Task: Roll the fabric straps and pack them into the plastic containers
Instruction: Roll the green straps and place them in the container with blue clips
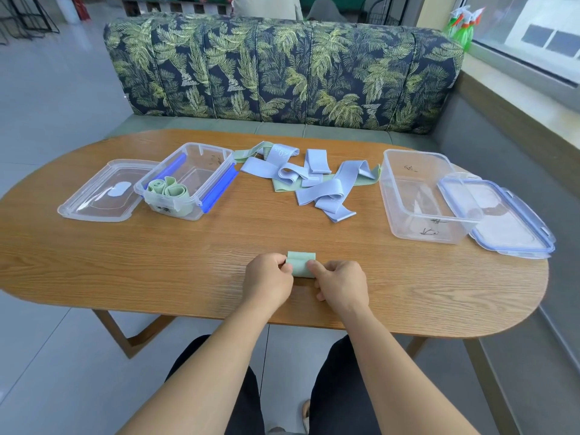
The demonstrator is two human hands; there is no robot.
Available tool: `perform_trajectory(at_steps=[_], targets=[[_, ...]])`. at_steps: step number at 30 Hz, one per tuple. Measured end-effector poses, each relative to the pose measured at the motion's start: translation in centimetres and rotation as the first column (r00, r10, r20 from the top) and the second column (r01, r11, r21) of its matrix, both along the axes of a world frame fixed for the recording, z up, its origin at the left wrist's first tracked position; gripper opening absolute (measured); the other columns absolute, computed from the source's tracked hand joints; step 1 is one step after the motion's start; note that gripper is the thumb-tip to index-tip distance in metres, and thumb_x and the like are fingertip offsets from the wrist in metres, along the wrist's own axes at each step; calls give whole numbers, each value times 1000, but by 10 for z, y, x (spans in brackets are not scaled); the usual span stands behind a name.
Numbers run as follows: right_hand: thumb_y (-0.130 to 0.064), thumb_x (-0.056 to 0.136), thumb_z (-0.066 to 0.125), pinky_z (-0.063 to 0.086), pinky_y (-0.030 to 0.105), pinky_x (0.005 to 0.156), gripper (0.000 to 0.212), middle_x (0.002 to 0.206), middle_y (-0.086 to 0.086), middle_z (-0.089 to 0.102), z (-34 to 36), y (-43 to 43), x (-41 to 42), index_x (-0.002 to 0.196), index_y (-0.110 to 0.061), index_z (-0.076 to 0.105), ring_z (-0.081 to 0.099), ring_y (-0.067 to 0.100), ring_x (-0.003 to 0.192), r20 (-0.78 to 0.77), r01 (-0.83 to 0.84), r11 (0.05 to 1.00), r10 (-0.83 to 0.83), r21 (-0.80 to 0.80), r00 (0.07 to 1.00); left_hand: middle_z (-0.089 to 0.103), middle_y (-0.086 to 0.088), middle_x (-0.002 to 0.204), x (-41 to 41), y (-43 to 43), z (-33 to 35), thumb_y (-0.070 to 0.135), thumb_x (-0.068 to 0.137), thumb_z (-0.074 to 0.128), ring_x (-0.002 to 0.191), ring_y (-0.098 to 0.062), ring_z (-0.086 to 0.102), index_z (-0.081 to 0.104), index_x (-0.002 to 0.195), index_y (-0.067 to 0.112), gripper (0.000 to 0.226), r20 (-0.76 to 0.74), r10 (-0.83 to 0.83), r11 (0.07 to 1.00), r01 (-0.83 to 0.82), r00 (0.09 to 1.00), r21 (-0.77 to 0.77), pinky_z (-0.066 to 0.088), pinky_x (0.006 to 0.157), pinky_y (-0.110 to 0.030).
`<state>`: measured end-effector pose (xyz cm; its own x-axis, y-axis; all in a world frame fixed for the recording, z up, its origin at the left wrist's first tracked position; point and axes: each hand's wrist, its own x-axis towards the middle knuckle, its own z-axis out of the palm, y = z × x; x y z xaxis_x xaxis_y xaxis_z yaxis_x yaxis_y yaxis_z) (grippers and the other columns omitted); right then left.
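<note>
A green fabric strap [300, 263], rolled up short, lies on the wooden table [157, 271] near its front edge. My left hand [268, 279] pinches its left end and my right hand [340, 282] pinches its right end. Farther back in the middle lies a loose pile of pale blue and green straps [314, 180]. The left container [188, 180], clear with blue clips, holds rolled green straps [168, 191] in its near corner. The clear right container [423, 196] has no straps in it.
A clear lid [100, 196] lies left of the left container. A blue-rimmed lid [502, 218] leans at the right container's side. A leaf-print sofa [282, 70] stands behind the table, and a window ledge runs along the right.
</note>
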<state>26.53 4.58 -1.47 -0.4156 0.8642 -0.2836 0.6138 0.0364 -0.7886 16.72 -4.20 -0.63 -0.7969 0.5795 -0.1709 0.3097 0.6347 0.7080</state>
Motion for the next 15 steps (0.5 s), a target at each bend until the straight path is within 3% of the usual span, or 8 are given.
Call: perform_trajectory(at_steps=[3, 6, 10, 12, 15], targets=[[-53, 85, 59, 55, 38, 77, 33, 72, -1, 71, 3, 1, -4, 71, -24, 64, 69, 22, 75, 4, 18, 1000, -18, -13, 1000, 66, -1, 121, -6, 4, -1, 28, 94, 56, 114, -20, 59, 64, 123, 16, 32, 27, 55, 998, -55, 998, 9, 45, 97, -30], [-52, 83, 60, 55, 40, 78, 30, 67, -3, 71, 6, 1, -4, 85, -22, 63, 70, 19, 70, -19, 27, 1000, -27, -14, 999, 66, 2, 117, -11, 8, 0, 35, 93, 54, 110, -20, 60, 65, 119, 21, 31, 30, 50, 998, -49, 998, -29, 48, 95, -36], [-50, 75, 62, 55, 42, 81, 36, 83, -5, 71, 7, -2, -5, 104, -28, 59, 70, 20, 79, -25, 9, 1000, -9, 4, 1000, 69, 4, 98, -15, 14, 3, 40, 93, 52, 92, -20, 62, 68, 99, 26, 21, 22, 45, 998, -44, 999, -46, 52, 83, -35], [-50, 75, 61, 55, 43, 81, 34, 85, -4, 71, 8, -1, -7, 102, -29, 58, 69, 22, 82, -26, -2, 1000, 2, 0, 1000, 69, 5, 101, -17, 15, 2, 39, 93, 53, 96, -19, 62, 68, 101, 25, 23, 13, 36, 999, -36, 999, -22, 51, 86, -33], [-43, 82, 62, 55, 41, 79, 27, 75, -4, 71, 11, 4, -9, 102, -26, 57, 69, 18, 70, -28, -5, 1000, 5, -9, 1000, 65, 6, 116, -19, 15, 0, 35, 90, 60, 107, -14, 59, 64, 119, 22, 32, 62, -23, 998, 19, 998, 66, 47, 96, -32]])
